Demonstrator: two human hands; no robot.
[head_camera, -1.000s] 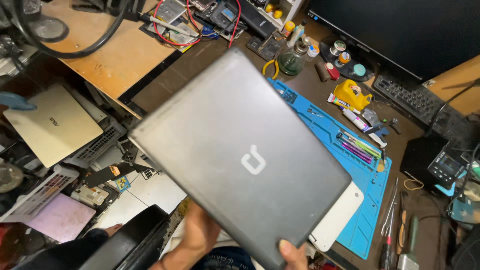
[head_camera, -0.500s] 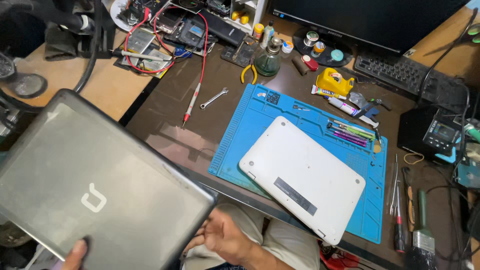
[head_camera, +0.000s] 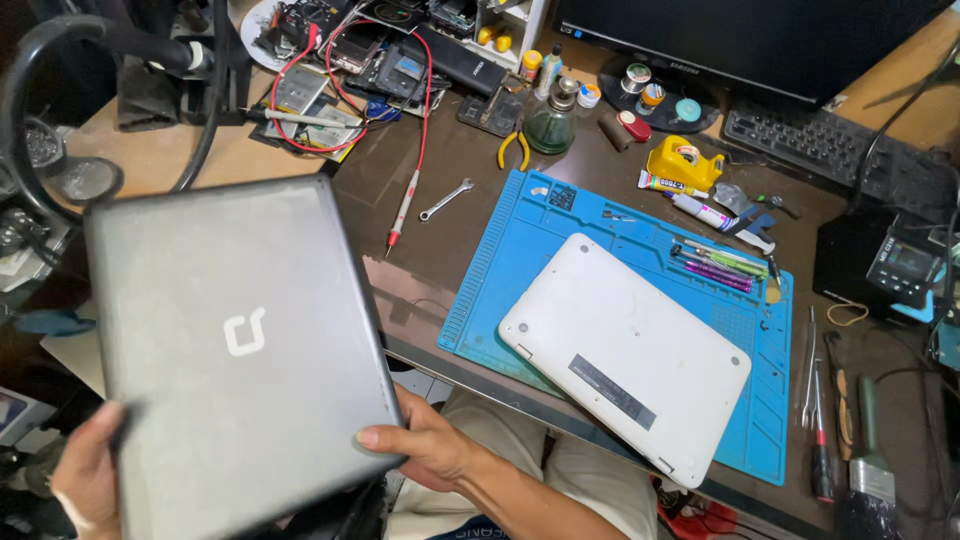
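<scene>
Holding a closed grey laptop (head_camera: 235, 350) lid-up with both hands, off the tabletop's near-left edge, down at about 8 o'clock in the head view. Left hand (head_camera: 85, 470) has the near-left corner, fingers wrapped on the edge. Right hand (head_camera: 425, 450) is at the near-right corner, thumb pressed on the side, the rest of the fingers tucked underneath, so they're clamped on the laptop too. Its long axis runs roughly 12 to 6, tipped a bit toward 11, with the pale logo about mid-lid.

Over at 3 o'clock from the grey one sits a white laptop (head_camera: 625, 355) bottom-up on a blue work mat (head_camera: 520, 260), well apart from both hands, the right hand being the nearer one. Its long side runs from about 10 to 4.

Further back on the brown tabletop (head_camera: 450, 160): a small spanner (head_camera: 445, 199), yellow-handled pliers (head_camera: 513, 149), a yellow tape dispenser (head_camera: 685, 162), red probe leads (head_camera: 405, 205), and a dark monitor (head_camera: 740, 40) with a keyboard (head_camera: 840, 160) at 1 o'clock.
</scene>
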